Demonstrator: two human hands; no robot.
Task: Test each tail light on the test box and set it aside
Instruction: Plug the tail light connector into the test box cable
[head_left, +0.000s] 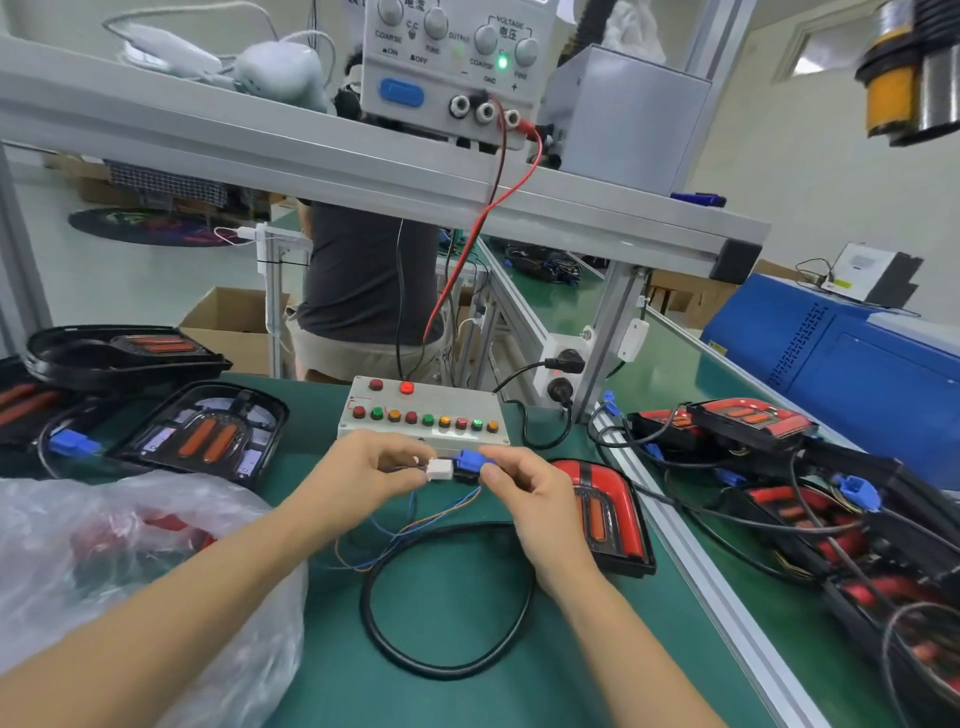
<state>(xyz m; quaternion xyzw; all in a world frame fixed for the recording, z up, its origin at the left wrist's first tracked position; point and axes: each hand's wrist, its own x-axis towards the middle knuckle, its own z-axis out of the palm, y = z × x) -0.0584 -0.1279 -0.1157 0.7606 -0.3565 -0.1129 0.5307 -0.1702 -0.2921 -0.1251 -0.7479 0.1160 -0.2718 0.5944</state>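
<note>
Head view: a green bench (457, 649) with both hands just in front of the test box (423, 415).
Left hand (358, 467): pinches a white connector (439, 469).
Right hand (524, 493): pinches a blue connector (467, 460), touching the white one.
Tail light (605, 512): flat on the bench, just right of the right hand.
Cable (447, 603): black loop between the forearms.
Test box lamps: one top red lamp and one green lamp glow.

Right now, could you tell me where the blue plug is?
The blue plug is mid-frame, pinched in the right hand, meeting the white plug before the test box.
</note>
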